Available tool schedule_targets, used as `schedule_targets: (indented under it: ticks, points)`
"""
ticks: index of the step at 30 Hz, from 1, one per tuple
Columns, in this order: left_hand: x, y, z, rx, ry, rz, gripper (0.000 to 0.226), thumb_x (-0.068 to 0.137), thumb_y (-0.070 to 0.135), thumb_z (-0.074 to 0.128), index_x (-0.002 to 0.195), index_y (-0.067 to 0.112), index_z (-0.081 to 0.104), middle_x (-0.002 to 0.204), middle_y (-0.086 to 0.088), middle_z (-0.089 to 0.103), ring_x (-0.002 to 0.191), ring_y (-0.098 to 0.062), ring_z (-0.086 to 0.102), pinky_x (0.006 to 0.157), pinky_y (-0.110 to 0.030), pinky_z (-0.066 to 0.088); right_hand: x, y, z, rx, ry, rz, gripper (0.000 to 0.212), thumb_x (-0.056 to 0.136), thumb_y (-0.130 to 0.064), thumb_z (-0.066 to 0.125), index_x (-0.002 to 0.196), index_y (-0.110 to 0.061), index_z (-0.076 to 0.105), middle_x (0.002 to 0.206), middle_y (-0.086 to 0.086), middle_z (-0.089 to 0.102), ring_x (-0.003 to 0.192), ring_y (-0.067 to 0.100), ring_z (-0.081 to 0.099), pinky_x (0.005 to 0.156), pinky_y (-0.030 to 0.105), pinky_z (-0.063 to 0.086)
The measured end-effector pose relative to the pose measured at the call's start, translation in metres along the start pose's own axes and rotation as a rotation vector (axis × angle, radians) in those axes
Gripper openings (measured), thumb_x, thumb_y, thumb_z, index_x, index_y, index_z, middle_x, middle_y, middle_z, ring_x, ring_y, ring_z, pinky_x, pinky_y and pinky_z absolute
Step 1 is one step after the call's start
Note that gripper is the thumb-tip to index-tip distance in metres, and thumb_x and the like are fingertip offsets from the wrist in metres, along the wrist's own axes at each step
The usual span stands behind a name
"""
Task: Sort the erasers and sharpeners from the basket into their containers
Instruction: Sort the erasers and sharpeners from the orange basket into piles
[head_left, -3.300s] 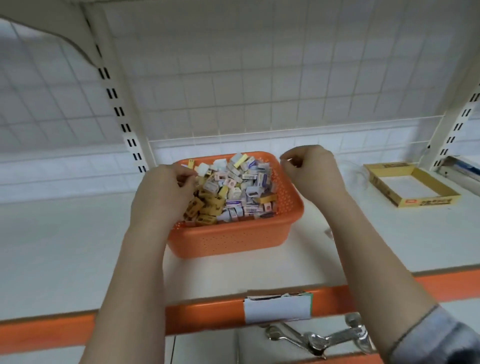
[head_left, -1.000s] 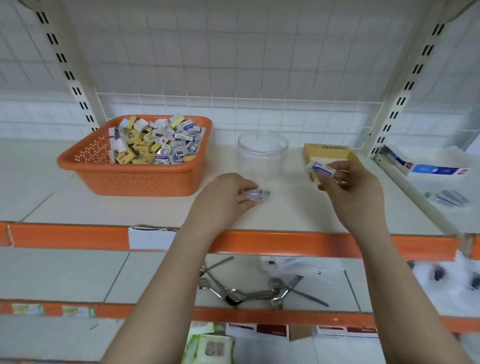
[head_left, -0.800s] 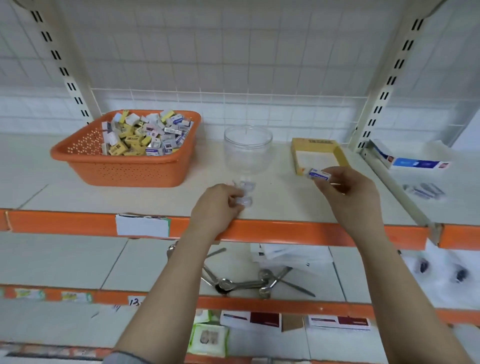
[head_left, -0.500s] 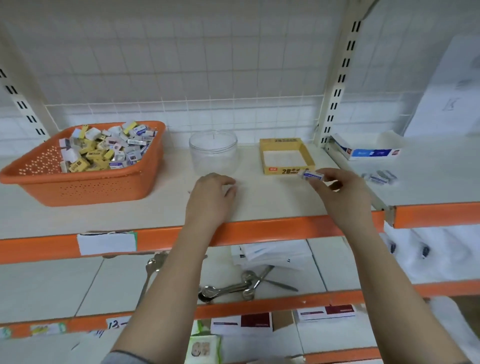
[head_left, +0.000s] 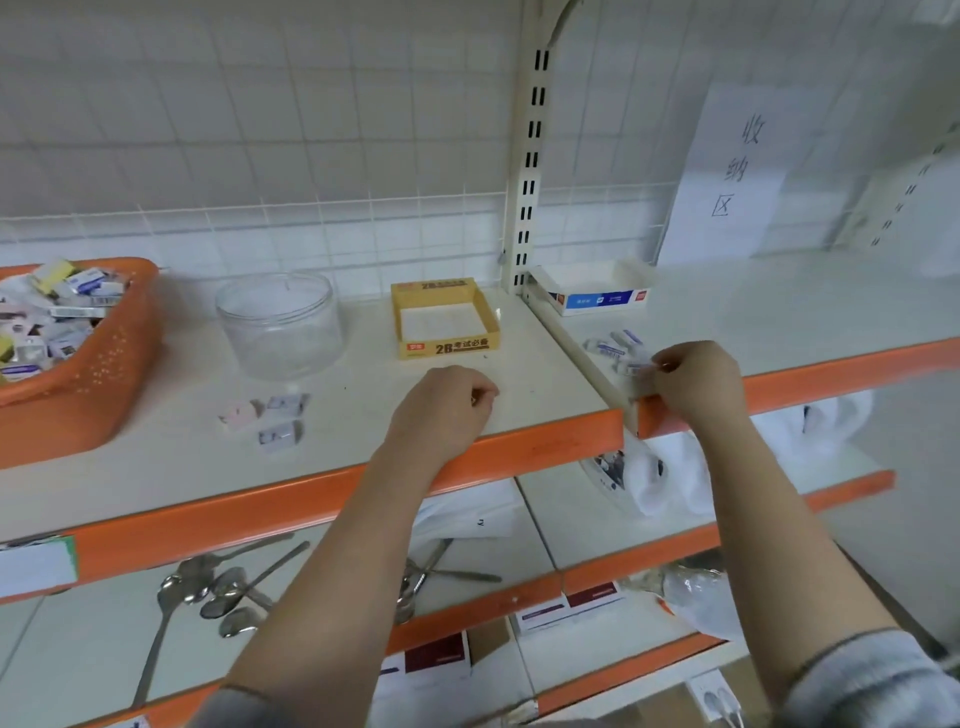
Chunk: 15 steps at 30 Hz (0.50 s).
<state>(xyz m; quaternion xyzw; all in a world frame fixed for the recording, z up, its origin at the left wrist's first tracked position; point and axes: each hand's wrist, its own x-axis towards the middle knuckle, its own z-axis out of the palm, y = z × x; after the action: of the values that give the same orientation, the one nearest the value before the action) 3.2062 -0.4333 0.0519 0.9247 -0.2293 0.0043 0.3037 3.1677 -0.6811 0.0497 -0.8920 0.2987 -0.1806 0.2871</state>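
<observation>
The right hand (head_left: 693, 382) had swung right past the yellow box (head_left: 445, 321), pinching a small wrapped eraser (head_left: 640, 370) over the next shelf bay; the left hand (head_left: 441, 405) hung curled, apparently empty. Light, stiff little blocks, probably slick in wrappers, so pinch the long sides. The basket (head_left: 104, 358) was still heaped.

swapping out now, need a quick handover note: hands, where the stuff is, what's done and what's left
Left hand: loosely curled, holds nothing visible.
Right hand: pinching a small wrapped piece by the loose pieces on the right shelf.
Orange basket: nearly full.
Clear jar, yellow box: both look empty.
Three small packs lie loose before the jar.
Done: almost nothing. Left: nearly all the sorting.
</observation>
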Motion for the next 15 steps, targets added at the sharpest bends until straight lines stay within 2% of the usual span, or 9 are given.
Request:
schedule_targets:
  ticks: [4, 9, 12, 15]
  points:
    - [0.004, -0.004, -0.002, 0.027, 0.024, -0.026, 0.028, 0.096, 0.020, 0.046, 0.115, 0.019, 0.067, 0.123, 0.004, 0.062, 0.111, -0.014, 0.055, 0.093, -0.027, 0.043, -0.003, 0.000, 0.006, -0.038, 0.012, 0.003, 0.030, 0.087, -0.017, 0.060, 0.116, -0.009, 0.065, 0.117, 0.012, 0.065, 0.110, 0.031, 0.057, 0.082, 0.027, 0.041]
    - [0.001, -0.018, -0.024, 0.052, 0.093, -0.083, 0.029, 0.098, 0.021, 0.043, 0.117, 0.020, 0.066, 0.124, 0.002, 0.061, 0.109, -0.017, 0.056, 0.093, -0.031, 0.045, -0.017, -0.038, 0.016, 0.056, 0.101, -0.174, 0.029, 0.086, -0.017, 0.059, 0.113, -0.011, 0.067, 0.114, 0.009, 0.067, 0.109, 0.029, 0.058, 0.092, 0.035, 0.045]
    - [-0.005, -0.030, -0.054, 0.046, 0.213, -0.102, 0.028, 0.096, 0.020, 0.046, 0.113, 0.021, 0.068, 0.112, 0.001, 0.067, 0.090, -0.015, 0.058, 0.080, -0.027, 0.046, -0.031, -0.074, 0.029, 0.066, 0.083, -0.298, 0.026, 0.088, -0.015, 0.055, 0.110, -0.011, 0.069, 0.107, 0.005, 0.069, 0.101, 0.025, 0.061, 0.083, 0.031, 0.046]
    - [-0.016, -0.047, -0.093, 0.033, 0.342, -0.123, 0.025, 0.094, 0.019, 0.049, 0.107, 0.020, 0.070, 0.106, 0.002, 0.069, 0.087, -0.014, 0.062, 0.078, -0.026, 0.045, -0.046, -0.113, 0.047, 0.078, 0.043, -0.386, 0.024, 0.090, -0.014, 0.052, 0.106, -0.012, 0.070, 0.098, 0.005, 0.070, 0.089, 0.023, 0.063, 0.068, 0.025, 0.040]
